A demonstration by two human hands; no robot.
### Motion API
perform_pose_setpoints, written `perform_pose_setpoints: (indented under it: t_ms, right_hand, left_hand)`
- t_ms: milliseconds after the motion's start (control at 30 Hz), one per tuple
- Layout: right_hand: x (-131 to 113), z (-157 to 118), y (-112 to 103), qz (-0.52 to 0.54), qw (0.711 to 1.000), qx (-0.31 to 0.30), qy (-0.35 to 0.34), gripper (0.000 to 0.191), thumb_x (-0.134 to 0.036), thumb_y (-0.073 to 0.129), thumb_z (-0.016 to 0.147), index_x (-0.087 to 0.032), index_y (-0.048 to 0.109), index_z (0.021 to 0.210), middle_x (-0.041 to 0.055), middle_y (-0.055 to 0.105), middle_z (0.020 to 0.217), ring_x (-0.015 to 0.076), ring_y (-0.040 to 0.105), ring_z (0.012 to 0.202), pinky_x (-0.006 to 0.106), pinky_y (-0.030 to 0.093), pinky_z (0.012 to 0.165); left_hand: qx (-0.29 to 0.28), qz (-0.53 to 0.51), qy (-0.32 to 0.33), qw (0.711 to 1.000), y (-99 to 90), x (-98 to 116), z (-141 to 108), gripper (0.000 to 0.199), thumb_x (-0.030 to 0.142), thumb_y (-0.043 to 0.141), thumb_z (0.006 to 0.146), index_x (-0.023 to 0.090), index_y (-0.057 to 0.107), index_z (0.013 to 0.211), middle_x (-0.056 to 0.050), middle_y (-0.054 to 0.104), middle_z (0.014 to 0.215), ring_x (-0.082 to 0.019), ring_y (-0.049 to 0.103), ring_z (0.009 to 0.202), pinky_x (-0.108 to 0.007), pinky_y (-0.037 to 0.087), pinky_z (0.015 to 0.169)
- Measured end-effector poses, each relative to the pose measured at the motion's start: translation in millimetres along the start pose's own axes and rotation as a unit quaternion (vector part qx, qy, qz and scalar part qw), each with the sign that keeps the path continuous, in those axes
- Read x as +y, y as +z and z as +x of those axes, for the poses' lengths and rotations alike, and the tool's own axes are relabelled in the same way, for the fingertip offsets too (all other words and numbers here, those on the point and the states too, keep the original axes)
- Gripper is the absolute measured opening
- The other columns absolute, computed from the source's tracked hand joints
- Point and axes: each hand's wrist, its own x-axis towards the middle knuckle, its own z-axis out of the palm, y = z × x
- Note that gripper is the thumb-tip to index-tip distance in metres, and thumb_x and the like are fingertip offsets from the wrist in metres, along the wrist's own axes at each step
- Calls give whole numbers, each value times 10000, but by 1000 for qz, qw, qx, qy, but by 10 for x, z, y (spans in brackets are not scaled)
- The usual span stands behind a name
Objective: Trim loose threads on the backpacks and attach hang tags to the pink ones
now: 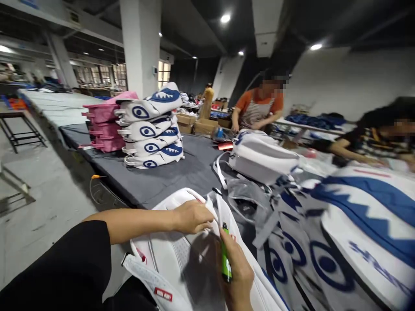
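A white backpack (165, 255) with a red label on its strap lies open in front of me at the table's near edge. My left hand (194, 217) is closed on the white fabric by the bag's upper opening, its fingers curled over the edge. Just to its right, my right hand (238, 270) holds a green lighter-like tool (226, 255) with a black top, upright against the palm. The fingertips of my right hand are hidden behind the tool and the bag.
White shark-pattern backpacks (151, 129) stand stacked beside pink ones (105, 125) on the dark table (194, 172). More shark bags (366, 216) crowd the right. A person in orange (257, 106) and another in dark clothes (366, 138) work across the table. A stool (22, 129) stands left.
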Motion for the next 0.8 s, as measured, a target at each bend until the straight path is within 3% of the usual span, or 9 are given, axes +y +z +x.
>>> perform_pose_setpoints:
  t_ms: [67, 100, 133, 200, 300, 467, 667, 733, 800]
  right_hand:
    - [44, 11, 97, -41, 999, 9, -25, 586, -158, 534, 955, -292, 455, 1521, 87, 707, 1261, 287, 724, 1070, 464, 573, 965]
    - [51, 21, 151, -56, 998, 6, -39, 566, -160, 520, 969, -273, 455, 1520, 96, 709, 1249, 274, 720, 1067, 431, 565, 949]
    - [50, 35, 207, -68, 996, -3, -56, 546, -169, 493, 988, -261, 446, 1525, 103, 712, 1232, 265, 715, 1063, 405, 555, 920]
    - [37, 75, 320, -88, 992, -30, -90, 517, -203, 431, 1020, -247, 419, 1535, 118, 721, 1178, 269, 703, 1042, 391, 524, 857]
    - [59, 151, 456, -98, 990, -51, -91, 487, -227, 421, 1015, -209, 440, 1502, 129, 727, 1088, 280, 693, 958, 395, 492, 792]
    - [180, 109, 588, -18, 997, -76, -21, 480, -168, 488, 938, -179, 490, 1418, 128, 701, 1158, 268, 683, 1011, 374, 519, 812]
    - [-117, -73, 514, 26, 993, -111, 17, 357, -117, 442, 951, -243, 582, 1254, 87, 686, 1025, 249, 666, 905, 361, 524, 731]
    - [-282, -15, 425, 36, 992, -122, 6, 321, -116, 488, 944, -232, 569, 1232, 85, 679, 1000, 236, 656, 890, 351, 532, 721]
    - [-389, 66, 357, 34, 992, -114, 28, 302, -122, 531, 930, -226, 561, 1212, 82, 670, 969, 230, 641, 875, 351, 538, 715]
  left_hand:
    - [93, -9, -62, 994, -57, -113, -91, 315, 383, 574, 969, 207, 619, 1226, -117, 653, 1276, -269, 568, 1223, -432, 422, 1040]
    - [116, -23, -110, 987, -69, -179, -123, 477, 419, 640, 927, 208, 552, 1345, -153, 557, 1423, -311, 479, 1337, -486, 380, 1094]
    - [108, -48, -154, 981, -74, -250, -136, 681, 465, 712, 866, 216, 462, 1448, -171, 448, 1530, -345, 390, 1412, -528, 347, 1125]
    - [22, -111, -190, 975, -74, -390, -96, 952, 538, 783, 768, 237, 323, 1546, -165, 351, 1600, -374, 327, 1444, -570, 333, 1133]
    - [-111, -154, -164, 968, -70, -532, 86, 885, 519, 742, 788, 264, 345, 1537, -120, 426, 1550, -357, 399, 1375, -559, 372, 1095]
    - [-180, -115, -167, 962, 24, -601, 383, 858, 506, 745, 772, 241, 387, 1506, -148, 461, 1497, -366, 430, 1344, -535, 390, 1067]
    - [-140, -47, -86, 985, 200, -544, 429, 783, 489, 772, 753, 209, 471, 1418, -140, 585, 1329, -337, 556, 1190, -459, 484, 948]
    - [-122, -40, -86, 988, 187, -457, 364, 872, 487, 790, 740, 193, 414, 1470, -148, 571, 1379, -341, 540, 1239, -473, 468, 993]
    - [-84, -26, -45, 995, 156, -393, 297, 989, 482, 779, 765, 181, 275, 1560, -172, 447, 1531, -339, 416, 1397, -500, 360, 1127]
